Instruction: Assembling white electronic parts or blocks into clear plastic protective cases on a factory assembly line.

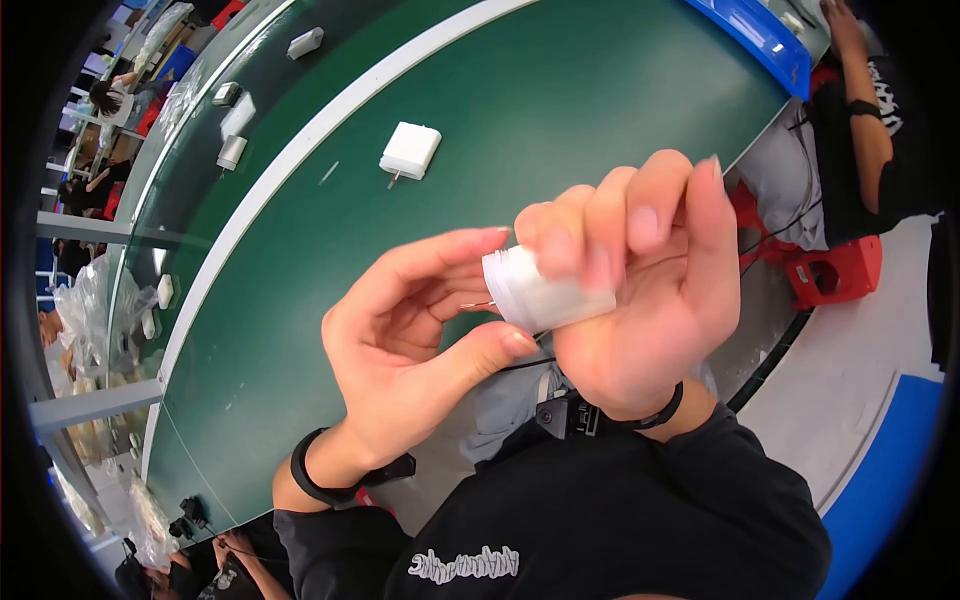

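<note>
My right hand grips a small white cylindrical part between fingers and palm, held up above the green table. A thin red wire sticks out of the part's left end. My left hand is beside it with fingers apart; its fingertips and thumb touch the part's rim and the wire end. Both wrists wear black bands. A white square block with a short pin lies on the table farther away.
A white stripe runs along the green surface. Beyond it lie several small white parts. A person in black sits at the upper right by a red stool. Plastic bags pile at the left.
</note>
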